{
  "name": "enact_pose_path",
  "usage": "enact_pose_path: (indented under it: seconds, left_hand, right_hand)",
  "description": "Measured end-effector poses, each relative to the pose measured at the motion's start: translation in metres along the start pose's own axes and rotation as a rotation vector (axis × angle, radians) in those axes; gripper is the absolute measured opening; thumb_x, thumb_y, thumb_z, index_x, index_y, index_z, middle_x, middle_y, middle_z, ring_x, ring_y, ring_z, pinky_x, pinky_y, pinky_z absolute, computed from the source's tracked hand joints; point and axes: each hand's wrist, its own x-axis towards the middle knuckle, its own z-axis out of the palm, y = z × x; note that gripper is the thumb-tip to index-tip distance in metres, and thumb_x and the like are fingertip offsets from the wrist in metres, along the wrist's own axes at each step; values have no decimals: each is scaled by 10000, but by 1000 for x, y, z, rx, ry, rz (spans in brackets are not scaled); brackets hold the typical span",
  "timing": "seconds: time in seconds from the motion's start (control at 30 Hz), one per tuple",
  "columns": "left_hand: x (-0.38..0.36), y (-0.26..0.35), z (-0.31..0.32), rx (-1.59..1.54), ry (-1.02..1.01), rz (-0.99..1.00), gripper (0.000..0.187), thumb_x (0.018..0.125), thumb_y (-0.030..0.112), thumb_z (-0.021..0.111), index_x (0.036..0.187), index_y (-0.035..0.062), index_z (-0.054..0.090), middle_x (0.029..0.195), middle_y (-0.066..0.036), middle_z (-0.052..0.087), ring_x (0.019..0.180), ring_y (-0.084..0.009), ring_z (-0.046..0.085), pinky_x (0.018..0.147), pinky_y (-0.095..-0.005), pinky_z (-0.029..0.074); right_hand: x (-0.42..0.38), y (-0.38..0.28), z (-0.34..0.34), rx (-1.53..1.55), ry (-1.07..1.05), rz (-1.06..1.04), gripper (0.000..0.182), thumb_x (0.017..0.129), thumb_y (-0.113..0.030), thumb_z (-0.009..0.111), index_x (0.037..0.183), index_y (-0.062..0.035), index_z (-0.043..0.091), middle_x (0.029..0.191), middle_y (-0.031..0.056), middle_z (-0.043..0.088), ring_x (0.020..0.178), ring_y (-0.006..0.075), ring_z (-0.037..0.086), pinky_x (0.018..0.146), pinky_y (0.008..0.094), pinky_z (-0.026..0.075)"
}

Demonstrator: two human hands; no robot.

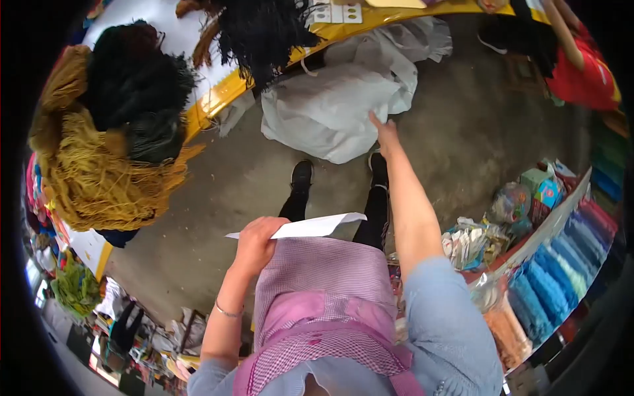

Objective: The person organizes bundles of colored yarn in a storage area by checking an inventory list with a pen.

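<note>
My left hand [257,244] is closed on a folded white sheet [320,226], which it holds level in front of the checked pink apron [323,264]. Stretched forward, my right hand [386,132] points at or touches the right part of a large white plastic sack [330,109] on the floor; its index finger is extended, the others are partly curled. Whether the fingertip presses on the plastic cannot be made out. Both dark shoes stand on the floor just short of the sack.
Yarn bundles, mustard [99,178] and dark green [135,86], lie on the left table, with black yarn [254,33] farther along. A person in red [584,76] is at upper right. Bagged items [475,244] and a shelf of blue bundles [548,284] stand at right.
</note>
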Motion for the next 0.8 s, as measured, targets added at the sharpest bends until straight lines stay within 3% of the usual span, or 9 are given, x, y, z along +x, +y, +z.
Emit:
enact_pose_path:
  seconds: [0.07,0.1,0.17,0.33,0.47,0.57,0.63,0.73,0.8]
  left_hand:
    - [14,-2,16,0,1,-30,315,712,-68,562,968,83,666,954,-106,685,915,-332,639,780,-406,506]
    - [21,-3,27,17,34,20,323,708,-68,562,978,82,658,998,-102,683,922,-332,636,790,-415,503]
    - [34,1,45,79,18,78,348,698,-71,558,1003,82,625,1171,-96,649,950,-332,622,805,-426,491]
    - [93,4,83,267,-142,135,153,721,-45,547,841,38,503,1423,-94,490,844,-345,591,742,-438,478]
    - [146,-15,93,480,-41,256,90,810,100,551,882,67,593,1301,-98,581,704,-321,628,627,-388,521]
    - [167,-35,86,624,199,268,68,794,104,570,788,68,627,975,-124,646,852,-303,649,771,-408,527]
    - [168,-27,60,675,-47,48,52,781,103,581,800,64,611,886,-97,637,924,-281,637,800,-399,519]
    - [145,-39,29,707,-24,245,86,761,60,572,846,57,585,847,-83,621,924,-275,602,792,-364,515]
    - [123,-34,10,677,-23,233,73,761,33,558,831,53,564,868,-89,599,920,-280,588,794,-361,516]
  right_hand:
    - [69,17,22,16,141,54,997,695,-445,858,1412,18,342,1385,132,455,1206,278,502,950,388,439]
    - [66,2,32,146,135,104,916,676,-350,889,1362,11,400,1266,95,551,1095,257,560,883,358,470]
    - [110,27,44,278,-374,-84,700,658,-223,881,1190,-4,483,1066,72,621,890,229,610,760,321,499]
    - [-16,-37,100,-296,-436,-478,330,640,-63,756,880,-16,534,756,91,617,669,206,600,617,351,500]
    - [-83,-97,105,-501,-858,-432,303,713,-65,733,981,18,618,803,69,683,729,159,650,642,308,508]
    - [-86,-93,113,-411,-995,-468,260,730,-67,719,950,39,630,855,77,706,739,133,654,625,282,506]
    - [-65,-86,117,-416,-988,-580,259,747,-115,713,936,45,633,866,92,715,761,138,661,655,277,512]
    - [-64,-109,84,-654,-519,-1239,498,732,-234,768,1132,21,618,1063,156,684,1033,326,604,904,401,482]
    - [-52,-103,64,-831,-296,-1401,658,708,-289,811,1240,3,556,1252,184,574,1179,364,489,1000,432,407]
